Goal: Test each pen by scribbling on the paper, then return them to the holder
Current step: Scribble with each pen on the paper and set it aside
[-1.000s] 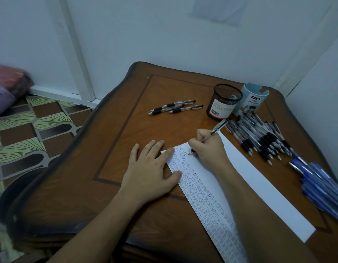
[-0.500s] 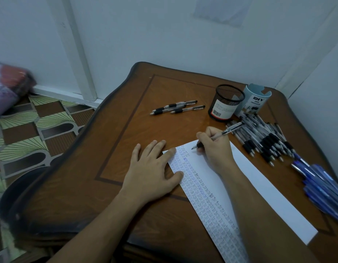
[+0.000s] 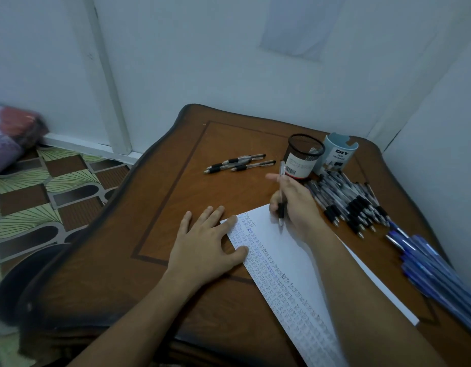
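Note:
A long white paper (image 3: pixel 295 255) covered with rows of scribbles lies diagonally on the wooden table (image 3: pixel 176 207). My left hand (image 3: pixel 205 247) presses flat on the paper's left edge. Over the paper's top end, my right hand (image 3: pixel 295 205) holds a black-grip pen (image 3: pixel 282 192) nearly upright, tip down just above the sheet, with the index finger stretched out. A black mesh holder (image 3: pixel 303 157) stands at the back, with a light blue organizer cup (image 3: pixel 337 154) beside it. Three black-grip pens (image 3: pixel 237 164) lie left of the holder.
A heap of several black pens (image 3: pixel 345 202) lies right of my right hand, and a pile of blue pens (image 3: pixel 435 271) runs along the table's right edge. White walls close in behind and to the right. Patterned floor (image 3: pixel 44 197) lies to the left.
My right hand lifted the pen off the paper and swung it from slanted writing pose to nearly upright, moving slightly right. The left hand stayed put.

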